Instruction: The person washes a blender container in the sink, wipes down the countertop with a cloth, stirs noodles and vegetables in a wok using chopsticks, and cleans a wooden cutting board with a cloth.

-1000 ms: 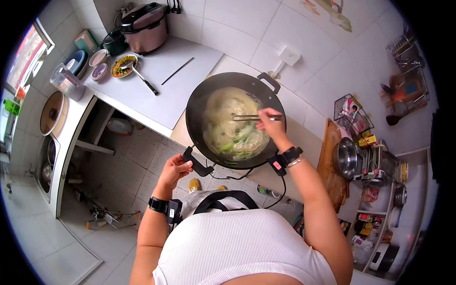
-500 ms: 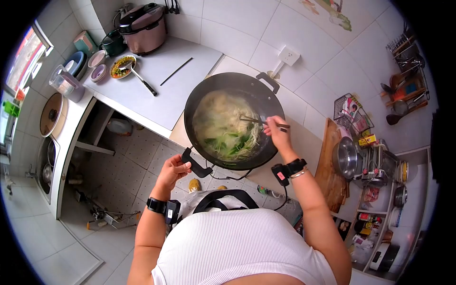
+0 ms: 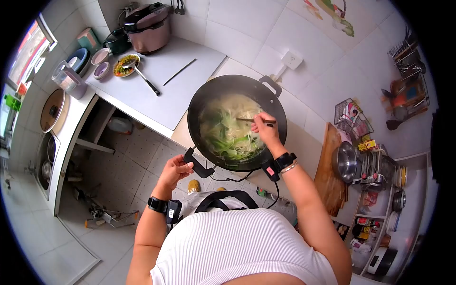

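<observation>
Pinching dark chopsticks (image 3: 245, 119) over a wide black wok (image 3: 202, 99), the person's right hand (image 3: 266, 129) holds their tips among pale noodles (image 3: 251, 140) and leafy greens (image 3: 221, 134) in cloudy broth; the left hand (image 3: 175, 172) clasps the wok's near handle (image 3: 199, 167) between thumb and fingers; the wok sits in front of the person, beside a pale counter (image 3: 159, 108)

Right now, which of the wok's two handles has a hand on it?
The near handle, at lower left of the wok: the left hand grips it. The far handle, towards the wall socket, has no hand on it.
</observation>
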A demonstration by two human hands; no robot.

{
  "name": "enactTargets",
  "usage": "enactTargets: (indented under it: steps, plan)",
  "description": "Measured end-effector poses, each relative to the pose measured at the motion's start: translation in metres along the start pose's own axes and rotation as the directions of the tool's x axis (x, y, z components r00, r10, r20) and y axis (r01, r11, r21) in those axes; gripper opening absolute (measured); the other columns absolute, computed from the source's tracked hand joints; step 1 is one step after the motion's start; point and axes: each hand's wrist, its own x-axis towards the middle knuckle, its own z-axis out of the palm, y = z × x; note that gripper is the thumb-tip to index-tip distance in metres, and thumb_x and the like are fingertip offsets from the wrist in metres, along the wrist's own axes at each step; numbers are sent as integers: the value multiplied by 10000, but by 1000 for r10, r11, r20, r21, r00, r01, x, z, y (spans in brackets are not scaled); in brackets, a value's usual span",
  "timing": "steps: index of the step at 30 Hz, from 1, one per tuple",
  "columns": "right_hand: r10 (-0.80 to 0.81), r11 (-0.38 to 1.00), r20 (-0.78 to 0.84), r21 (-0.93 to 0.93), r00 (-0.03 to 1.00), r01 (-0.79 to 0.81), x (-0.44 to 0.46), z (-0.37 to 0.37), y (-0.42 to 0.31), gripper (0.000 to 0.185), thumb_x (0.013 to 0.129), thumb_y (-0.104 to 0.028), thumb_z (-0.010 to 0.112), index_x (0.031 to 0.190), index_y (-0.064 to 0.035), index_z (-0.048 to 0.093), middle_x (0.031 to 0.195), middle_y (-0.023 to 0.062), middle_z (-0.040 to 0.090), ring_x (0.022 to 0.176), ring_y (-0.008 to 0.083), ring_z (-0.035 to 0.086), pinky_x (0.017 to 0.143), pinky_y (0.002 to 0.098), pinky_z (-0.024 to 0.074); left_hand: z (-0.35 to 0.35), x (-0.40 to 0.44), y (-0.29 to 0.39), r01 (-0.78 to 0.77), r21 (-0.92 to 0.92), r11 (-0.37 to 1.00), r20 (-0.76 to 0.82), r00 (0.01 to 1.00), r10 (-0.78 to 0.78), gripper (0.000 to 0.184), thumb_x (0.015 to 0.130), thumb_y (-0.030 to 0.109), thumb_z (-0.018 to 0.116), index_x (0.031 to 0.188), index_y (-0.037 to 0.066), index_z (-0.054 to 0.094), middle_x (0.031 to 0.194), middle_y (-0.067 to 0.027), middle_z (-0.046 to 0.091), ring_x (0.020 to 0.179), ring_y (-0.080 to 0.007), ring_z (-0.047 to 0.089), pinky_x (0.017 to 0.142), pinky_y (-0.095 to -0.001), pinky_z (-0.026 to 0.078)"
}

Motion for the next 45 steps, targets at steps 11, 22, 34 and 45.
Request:
enactTargets:
  steps: [11,22,34,45]
  plan:
    - [-157,966,18,-203,987,158,-35,-35,0,166,846,-155,535,798,-3,580,634,19,573,573,83,560,523,234,432,0,1,0,4,-21,1000,-2,1000,-4,162,806,94,614,946,66,536,799,12,566,683,-87,552,643,-211,449]
    - [130,950,21,-289,991,-118,-72,-63,-23,206,852,-190,531,786,-2,582,615,33,574,541,86,552,501,222,442,0,0,-1,7,-4,1000,-6,1000,-7,200,773,152,661,946,103,575,790,44,584,699,-66,536,669,-212,406]
    - [-33,976,322,-192,946,99,-70,4,-44,164,836,-174,556,788,-20,578,569,23,519,509,71,494,488,243,384,3,-1,0,5,16,1000,-20,1000,-5,121,812,111,609,918,86,557,759,27,568,653,-68,553,609,-192,437]
    - [-21,965,-371,-250,928,-78,-11,-76,-23,267,852,-252,545,737,-13,570,582,32,564,500,77,530,468,231,425,3,-1,0,2,5,1000,-30,1000,-2,117,820,109,600,922,75,554,796,26,563,674,-80,552,632,-210,431]
